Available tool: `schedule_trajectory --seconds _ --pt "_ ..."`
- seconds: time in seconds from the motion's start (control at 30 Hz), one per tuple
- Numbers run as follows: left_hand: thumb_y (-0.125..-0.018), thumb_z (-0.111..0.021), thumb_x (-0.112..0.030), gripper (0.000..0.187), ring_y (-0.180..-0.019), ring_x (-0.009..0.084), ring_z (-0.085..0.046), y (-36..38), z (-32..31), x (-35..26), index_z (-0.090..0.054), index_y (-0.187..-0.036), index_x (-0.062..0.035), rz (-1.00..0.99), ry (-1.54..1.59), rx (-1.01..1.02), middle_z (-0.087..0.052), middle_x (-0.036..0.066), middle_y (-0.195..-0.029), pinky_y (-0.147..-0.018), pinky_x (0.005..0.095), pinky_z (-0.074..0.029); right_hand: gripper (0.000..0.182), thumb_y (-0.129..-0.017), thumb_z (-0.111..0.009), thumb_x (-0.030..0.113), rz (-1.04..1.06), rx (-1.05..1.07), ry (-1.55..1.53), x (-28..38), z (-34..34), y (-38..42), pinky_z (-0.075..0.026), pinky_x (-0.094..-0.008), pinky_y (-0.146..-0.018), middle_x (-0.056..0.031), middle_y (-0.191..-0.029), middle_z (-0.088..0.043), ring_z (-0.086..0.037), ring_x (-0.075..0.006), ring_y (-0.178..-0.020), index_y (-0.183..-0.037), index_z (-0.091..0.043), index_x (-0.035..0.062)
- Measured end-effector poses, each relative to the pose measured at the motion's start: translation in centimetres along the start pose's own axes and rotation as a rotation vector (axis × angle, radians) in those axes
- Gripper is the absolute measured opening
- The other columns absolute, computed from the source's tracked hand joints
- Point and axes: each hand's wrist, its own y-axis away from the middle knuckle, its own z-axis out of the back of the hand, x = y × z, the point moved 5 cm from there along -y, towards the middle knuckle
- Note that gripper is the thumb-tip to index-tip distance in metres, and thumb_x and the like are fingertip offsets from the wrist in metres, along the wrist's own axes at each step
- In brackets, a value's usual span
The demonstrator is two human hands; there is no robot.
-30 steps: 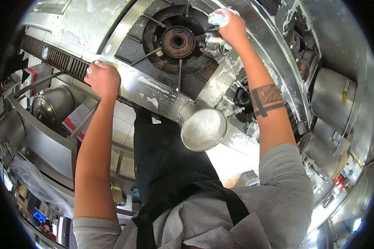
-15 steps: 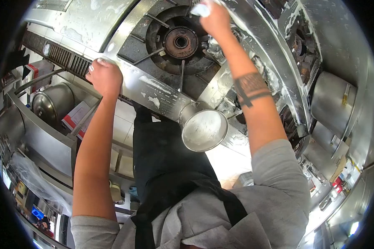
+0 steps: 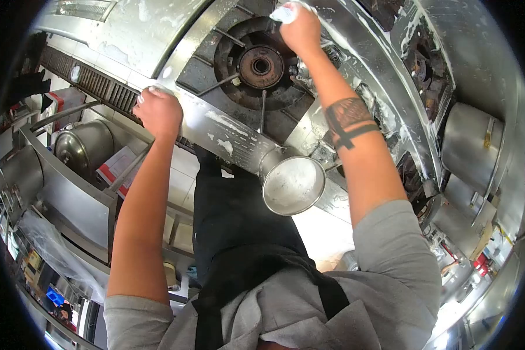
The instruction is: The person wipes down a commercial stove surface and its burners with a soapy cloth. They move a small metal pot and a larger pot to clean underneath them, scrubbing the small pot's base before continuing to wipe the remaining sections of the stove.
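Note:
My right hand [image 3: 300, 28] is closed round a white, foamy cloth or pad [image 3: 284, 14], just beyond the burner [image 3: 261, 66] on the stove. At the stove's front edge, my left hand [image 3: 159, 112] is curled closed, with a little white showing at its fingers; what it holds, if anything, I cannot make out. White suds streak the steel stove top [image 3: 224, 125]. A round metal pot [image 3: 293, 185] with whitish liquid stands at the front edge, between my forearms.
A large steel pot [image 3: 471, 137] stands at the right. Lower left, a lidded pot [image 3: 84, 146] sits on a shelf beside a red and white box [image 3: 115, 169]. A slatted floor drain [image 3: 93, 79] runs along the stove's left side.
The whole view has shifted slightly, so the stove and metal pot appear a little further right. Both hands stay closed, in nearly the same places over the stove.

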Motion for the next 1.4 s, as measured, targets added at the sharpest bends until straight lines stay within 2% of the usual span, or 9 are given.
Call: schedule_trajectory --seconds 0.1,0.23,0.27,0.37,0.67,0.97,1.17,1.3,1.4 --pt "-0.105 -0.041 -0.028 0.040 -0.121 0.0462 -0.052 -0.1 0.5 -0.2 -0.062 -0.126 -0.0002 0.036 0.018 0.008 -0.064 0.022 -0.126 -0.100 0.0538 -0.046 0.033 -0.082 -0.064 0.014 -0.198 0.285 -0.105 -0.7 2.2 -1.3 -0.056 -0.0448 -0.089 -0.0181 -0.105 -0.075 -0.072 -0.0364 -0.100 -0.113 -0.075 0.0130" --pt "-0.105 -0.043 -0.025 0.036 -0.117 0.0458 -0.054 0.0 0.6 -0.5 -0.061 -0.122 0.0008 -0.026 0.004 -0.054 -0.066 0.023 -0.120 -0.098 0.0535 -0.046 0.028 -0.083 -0.063 0.013 0.113 0.036 -0.187 6.2 2.0 -1.4 -0.057 -0.0434 -0.087 -0.0117 -0.104 -0.076 -0.072 -0.0338 -0.099 -0.105 -0.079 0.0177" --pt "-0.105 -0.043 -0.025 0.036 -0.116 0.0459 -0.054 0.0 0.6 -0.5 -0.061 -0.122 0.0008 -0.016 0.013 -0.035 -0.066 0.023 -0.120 -0.098 0.0534 -0.046 0.024 -0.081 -0.063 0.011 0.066 0.217 -0.004 8.0 0.6 -1.6 -0.058 -0.0446 -0.086 -0.0138 -0.100 -0.076 -0.071 -0.0353 -0.096 -0.099 -0.078 0.0152" --pt "-0.105 -0.042 -0.024 0.037 -0.116 0.0463 -0.054 -0.2 0.7 -0.6 -0.062 -0.123 0.0008 -0.008 0.019 -0.016 -0.066 0.024 -0.119 -0.098 0.0532 -0.046 0.011 -0.077 -0.067 0.011 -0.016 -0.036 0.060 8.3 -4.4 -3.8 -0.058 -0.0475 -0.083 -0.0177 -0.095 -0.074 -0.070 -0.0379 -0.093 -0.086 -0.073 0.0091" --pt "-0.102 -0.047 -0.020 0.033 -0.120 0.0457 -0.052 -0.8 1.2 -0.6 -0.060 -0.124 0.0017 -0.053 0.073 0.083 -0.064 0.024 -0.123 -0.100 0.0537 -0.045 0.016 -0.077 -0.072 0.014 0.273 0.067 0.246 6.4 -3.2 -2.4 -0.052 -0.0477 -0.098 -0.0175 -0.103 -0.073 -0.064 -0.0380 -0.111 -0.092 -0.074 0.0073" --pt "-0.089 -0.058 -0.014 0.026 -0.112 0.0381 -0.056 -1.6 1.2 0.0 -0.059 -0.112 -0.0012 -0.391 0.091 0.105 -0.062 0.018 -0.114 -0.097 0.0519 -0.039 0.024 -0.076 -0.068 0.010 0.138 0.057 0.132 7.5 -1.7 -1.5 -0.051 -0.0463 -0.097 -0.0153 -0.107 -0.073 -0.065 -0.0374 -0.106 -0.099 -0.075 0.0086" --pt "-0.088 -0.058 -0.014 0.027 -0.111 0.0383 -0.056 -1.7 1.1 0.2 -0.058 -0.111 0.0010 -0.400 0.106 0.115 -0.061 0.019 -0.110 -0.096 0.0519 -0.038 0.023 -0.077 -0.067 0.008 -0.016 0.106 0.337 9.6 -6.0 -5.1 -0.051 -0.0482 -0.097 -0.0181 -0.109 -0.072 -0.064 -0.0379 -0.109 -0.099 -0.074 0.0063" --pt "-0.087 -0.058 -0.014 0.028 -0.109 0.0395 -0.056 -1.9 1.2 0.5 -0.057 -0.110 0.0017 -0.413 0.147 0.161 -0.061 0.020 -0.110 -0.093 0.0519 -0.038 0.037 -0.078 -0.070 0.011 0.062 0.156 0.254 7.2 -3.0 -0.6 -0.047 -0.0495 -0.103 -0.0174 -0.116 -0.070 -0.063 -0.0392 -0.112 -0.115 -0.071 0.0078" --pt "-0.086 -0.057 -0.016 0.026 -0.099 0.0398 -0.060 -2.1 1.6 0.4 -0.061 -0.106 0.0009 -0.411 0.005 0.266 -0.063 0.023 -0.103 -0.085 0.0522 -0.040 0.034 -0.081 -0.067 0.016 -0.124 0.288 0.324 7.4 -3.2 -1.3 -0.051 -0.0534 -0.093 -0.0222 -0.108 -0.071 -0.065 -0.0430 -0.105 -0.114 -0.073 0.0095"
